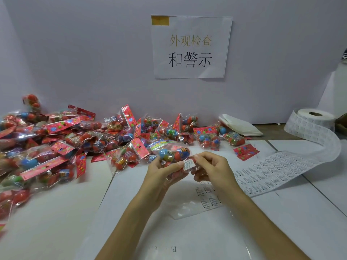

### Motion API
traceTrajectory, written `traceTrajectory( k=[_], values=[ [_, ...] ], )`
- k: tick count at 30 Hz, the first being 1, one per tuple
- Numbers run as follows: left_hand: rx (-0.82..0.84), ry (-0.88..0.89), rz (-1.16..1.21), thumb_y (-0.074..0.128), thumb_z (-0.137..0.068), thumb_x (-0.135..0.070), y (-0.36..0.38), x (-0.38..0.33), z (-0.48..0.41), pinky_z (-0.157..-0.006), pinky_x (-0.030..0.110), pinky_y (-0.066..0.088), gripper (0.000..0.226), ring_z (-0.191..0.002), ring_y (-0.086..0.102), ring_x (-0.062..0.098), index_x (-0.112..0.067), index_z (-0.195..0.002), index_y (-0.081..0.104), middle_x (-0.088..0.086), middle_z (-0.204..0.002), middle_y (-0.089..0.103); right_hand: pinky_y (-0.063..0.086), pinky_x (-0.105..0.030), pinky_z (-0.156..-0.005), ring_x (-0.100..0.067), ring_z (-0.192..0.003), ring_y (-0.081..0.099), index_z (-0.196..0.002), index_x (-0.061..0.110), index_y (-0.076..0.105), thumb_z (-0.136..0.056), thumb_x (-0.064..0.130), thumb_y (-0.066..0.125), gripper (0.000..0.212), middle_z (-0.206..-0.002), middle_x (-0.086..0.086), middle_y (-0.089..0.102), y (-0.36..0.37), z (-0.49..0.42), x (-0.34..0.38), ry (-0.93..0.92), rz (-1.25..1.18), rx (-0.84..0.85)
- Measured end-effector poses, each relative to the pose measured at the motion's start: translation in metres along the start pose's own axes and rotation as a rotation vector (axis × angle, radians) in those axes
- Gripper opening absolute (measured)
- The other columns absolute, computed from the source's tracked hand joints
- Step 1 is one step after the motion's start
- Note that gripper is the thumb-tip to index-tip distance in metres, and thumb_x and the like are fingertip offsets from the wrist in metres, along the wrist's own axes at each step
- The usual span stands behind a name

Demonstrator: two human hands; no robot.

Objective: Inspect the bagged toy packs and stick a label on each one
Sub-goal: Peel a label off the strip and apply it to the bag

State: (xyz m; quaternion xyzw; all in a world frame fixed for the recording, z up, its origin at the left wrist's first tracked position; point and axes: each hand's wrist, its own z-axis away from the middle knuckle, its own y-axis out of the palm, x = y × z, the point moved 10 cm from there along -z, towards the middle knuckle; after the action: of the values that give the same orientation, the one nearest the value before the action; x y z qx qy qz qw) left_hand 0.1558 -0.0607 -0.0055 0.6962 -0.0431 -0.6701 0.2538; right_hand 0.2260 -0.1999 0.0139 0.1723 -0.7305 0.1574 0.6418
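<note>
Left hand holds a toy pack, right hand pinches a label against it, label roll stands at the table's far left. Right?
One slip: the head view shows the label roll at the far right, not left. The left hand does hold the toy pack and the right hand pinches the label against it.

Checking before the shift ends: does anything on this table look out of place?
A red card lies loose beside the label strip, seemingly without a bag of toys. A clear bag, apparently empty, lies flat at the strip's end. Nothing else stands out.
</note>
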Motion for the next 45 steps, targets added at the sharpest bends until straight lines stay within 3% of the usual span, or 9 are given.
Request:
traceTrajectory(
  k=[3,6,11,19,23,28,35,38,45],
  values=[
    [-0.004,0.007,-0.028,0.08,-0.072,-0.012,-0.002,-0.002,-0.001,-0.086,0.035,0.061,0.062,-0.104,0.073,0.034,-0.007,-0.129,0.058,0.017,-0.115,0.074,0.059,-0.03,-0.059,-0.022,-0.059,0.068,-0.094,0.015,0.073,-0.094,0.033,0.068,0.019,-0.072,-0.008,0.071,0.008,0.001,0.001,0.008,-0.025,0.051],
    [0.017,0.013,-0.035,0.081,-0.075,-0.013,-0.002,-0.004,0.0,-0.088,0.036,0.061,0.059,-0.108,0.072,0.034,-0.008,-0.13,0.06,0.015,-0.119,0.073,0.059,-0.032,-0.06,-0.022,-0.059,0.068,-0.097,0.016,0.073,-0.089,0.023,0.077,0.012,-0.071,-0.011,0.071,0.007,0.001,0.002,-0.044,0.014,0.047],
    [0.069,0.017,-0.167,0.087,-0.077,-0.016,0.008,0.0,0.002,-0.085,0.034,0.06,0.062,-0.108,0.072,0.03,-0.015,-0.131,0.058,0.011,-0.118,0.074,0.059,-0.03,-0.06,-0.024,-0.06,0.071,-0.097,0.017,0.073,-0.088,0.022,0.078,0.011,-0.074,-0.01,0.073,0.002,0.0,0.004,-0.088,0.046,0.011],
    [0.082,-0.018,-0.048,0.086,-0.07,-0.007,0.007,0.0,0.001,-0.082,0.034,0.061,0.068,-0.105,0.072,0.037,-0.009,-0.131,0.055,0.019,-0.115,0.073,0.061,-0.031,-0.061,-0.021,-0.055,0.067,-0.095,0.013,0.072,-0.094,0.015,0.069,0.004,-0.071,-0.006,0.072,0.005,0.001,0.008,-0.104,-0.024,0.035],
    [0.063,-0.03,-0.032,0.087,-0.071,-0.009,0.005,0.002,0.001,-0.081,0.034,0.061,0.068,-0.104,0.073,0.037,-0.012,-0.131,0.054,0.017,-0.114,0.074,0.06,-0.03,-0.061,-0.02,-0.056,0.066,-0.097,0.012,0.071,-0.097,0.014,0.066,0.006,-0.07,-0.003,0.072,0.007,0.001,0.009,-0.118,-0.012,0.036],
    [-0.015,0.017,-0.098,0.084,-0.072,-0.029,-0.001,-0.003,0.002,-0.075,0.03,0.06,0.065,-0.099,0.075,0.027,-0.016,-0.131,0.058,0.009,-0.109,0.077,0.058,-0.028,-0.06,-0.022,-0.058,0.067,-0.1,0.013,0.072,-0.097,0.015,0.066,0.007,-0.072,-0.006,0.072,0.005,0.001,0.008,-0.126,-0.009,0.027],
    [-0.105,0.064,-0.133,0.083,-0.065,-0.025,-0.013,-0.011,0.001,-0.07,0.026,0.059,0.064,-0.093,0.076,0.023,-0.014,-0.125,0.062,0.006,-0.105,0.077,0.058,-0.031,-0.06,-0.023,-0.065,0.07,-0.105,0.022,0.068,-0.09,0.031,0.075,0.019,-0.084,-0.003,0.071,0.014,0.0,0.001,-0.065,0.009,0.078],
    [-0.126,0.081,-0.18,0.084,-0.061,-0.023,-0.013,-0.011,0.001,-0.069,0.026,0.059,0.066,-0.092,0.076,0.024,-0.015,-0.123,0.062,0.007,-0.103,0.077,0.06,-0.033,-0.059,-0.02,-0.06,0.068,-0.1,0.022,0.069,-0.089,0.03,0.076,0.015,-0.073,-0.002,0.07,0.015,0.0,0.002,-0.095,0.072,0.07],
    [-0.131,0.073,-0.235,0.082,-0.08,-0.018,-0.013,-0.006,0.001,-0.07,0.027,0.059,0.043,-0.098,0.073,0.028,-0.017,-0.119,0.065,0.007,-0.106,0.076,0.06,-0.033,-0.059,-0.022,-0.057,0.067,-0.094,0.014,0.068,-0.094,0.026,0.071,0.012,-0.07,-0.006,0.07,0.012,0.001,0.005,-0.122,0.094,0.064]
  ],
)
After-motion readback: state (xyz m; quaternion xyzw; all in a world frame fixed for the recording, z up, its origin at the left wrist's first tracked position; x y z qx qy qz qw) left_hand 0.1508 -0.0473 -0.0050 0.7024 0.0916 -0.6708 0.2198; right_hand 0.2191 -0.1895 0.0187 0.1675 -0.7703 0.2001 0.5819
